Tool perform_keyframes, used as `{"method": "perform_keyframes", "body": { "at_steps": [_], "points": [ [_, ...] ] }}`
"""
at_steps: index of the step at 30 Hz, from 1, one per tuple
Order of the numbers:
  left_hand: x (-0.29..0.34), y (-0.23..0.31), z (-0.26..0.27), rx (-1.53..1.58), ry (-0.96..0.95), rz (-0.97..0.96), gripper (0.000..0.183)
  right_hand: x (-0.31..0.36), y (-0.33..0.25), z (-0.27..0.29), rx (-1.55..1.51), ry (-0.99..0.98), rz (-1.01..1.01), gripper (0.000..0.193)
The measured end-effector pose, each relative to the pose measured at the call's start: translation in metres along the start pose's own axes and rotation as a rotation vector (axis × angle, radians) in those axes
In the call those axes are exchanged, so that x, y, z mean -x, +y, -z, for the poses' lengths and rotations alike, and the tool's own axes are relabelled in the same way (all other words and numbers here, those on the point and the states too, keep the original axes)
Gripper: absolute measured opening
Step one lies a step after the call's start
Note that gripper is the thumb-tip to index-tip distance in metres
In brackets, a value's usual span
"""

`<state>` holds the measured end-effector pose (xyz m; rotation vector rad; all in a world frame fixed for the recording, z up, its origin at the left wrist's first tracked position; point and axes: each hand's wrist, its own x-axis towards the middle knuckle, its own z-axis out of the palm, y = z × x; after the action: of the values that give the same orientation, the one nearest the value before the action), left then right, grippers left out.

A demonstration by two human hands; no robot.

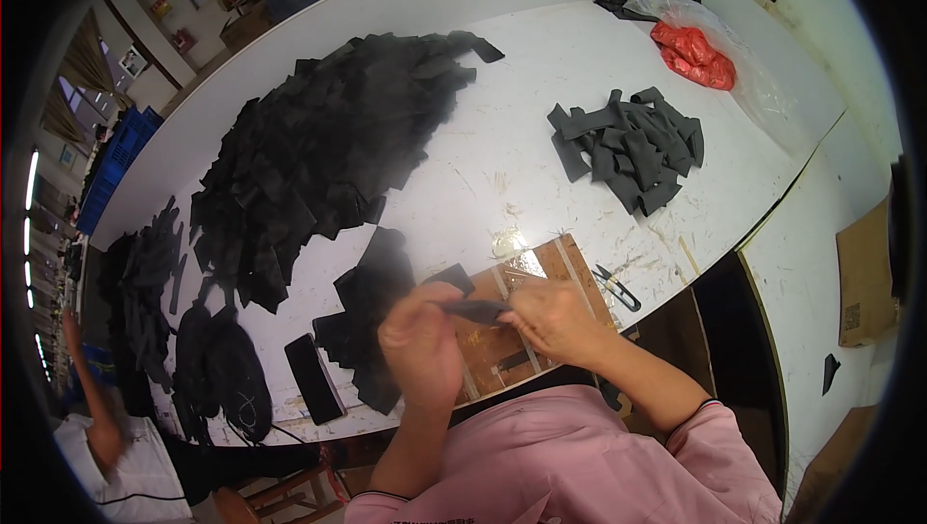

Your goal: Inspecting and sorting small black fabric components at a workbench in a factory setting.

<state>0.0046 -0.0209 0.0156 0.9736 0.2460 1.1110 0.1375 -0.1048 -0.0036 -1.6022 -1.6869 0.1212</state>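
Between my two hands, above a wooden board, a small dark grey fabric piece (476, 311) is stretched. My left hand (423, 336) pinches its left end, and the fingers of my right hand (552, 316) are closed on its right end. Below them lies the brown wooden board (570, 268) with pale strips across it. Left of the board, close to my left hand, is a small heap of black fabric pieces (362, 331). A pair of thread snips (618, 288) rests just right of the board.
A large pile of black fabric pieces (319, 138) covers the table's left and middle. A smaller grey pile (632, 147) sits at right. Behind it are a red plastic bag (693, 56) and clear plastic. A black phone (314, 379) lies near the front edge. A co-worker's arm (92, 394) shows far left.
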Motion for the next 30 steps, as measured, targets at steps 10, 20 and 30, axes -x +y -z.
{"method": "perform_keyframes", "body": {
  "at_steps": [10, 20, 30],
  "points": [
    [-0.017, 0.012, 0.008, -0.498, -0.32, -0.052, 0.014, 0.006, 0.001, -0.009, -0.031, -0.017, -0.022, 0.021],
    [-0.034, -0.019, 0.064, -1.007, 0.169, -0.094, 0.011, -0.05, 0.018, 0.052, -1.021, 0.398, -0.177, 0.046],
    [-0.115, -0.049, 0.176, -1.946, 0.05, 0.339, 0.031, 0.058, 0.036, -0.043, -0.657, 0.095, -0.819, 0.041]
  ]
}}
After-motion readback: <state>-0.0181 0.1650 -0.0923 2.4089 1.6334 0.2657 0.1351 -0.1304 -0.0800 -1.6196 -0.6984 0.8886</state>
